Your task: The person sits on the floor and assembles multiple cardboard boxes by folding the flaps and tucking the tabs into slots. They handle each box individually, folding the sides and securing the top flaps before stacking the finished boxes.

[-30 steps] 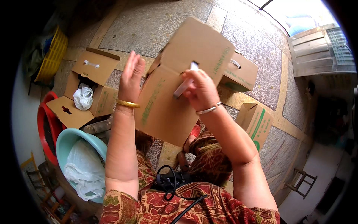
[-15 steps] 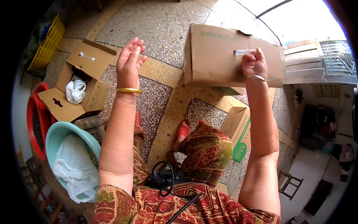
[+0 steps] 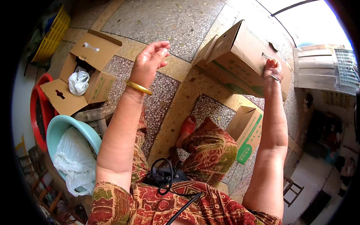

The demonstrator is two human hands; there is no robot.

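Note:
My right hand [image 3: 273,69] is closed at the white strap handle [image 3: 267,56] of a large brown cardboard box [image 3: 245,56] with green print. The box stands at an angle, its top face and one long side showing. Part of another brown carton [image 3: 205,52] shows beside its left end. My left hand [image 3: 152,58], with a gold bangle above the wrist, hangs in the air left of the box. Its fingers are apart and slightly bent, touching nothing. A smaller brown and green carton [image 3: 245,133] stands on the floor by my right forearm.
At left lies an opened cardboard box [image 3: 101,88] with a white plastic bag [image 3: 78,82] inside. Near it are a red basin [image 3: 35,99], a pale green basin [image 3: 56,125] holding a plastic bag, and a yellow basket [image 3: 54,32]. A small wooden stool [image 3: 293,191] stands at right.
The large box has turned and tilted, so its long side now shows. My right hand has moved right and slightly down with its handle. My left hand has shifted right toward the box.

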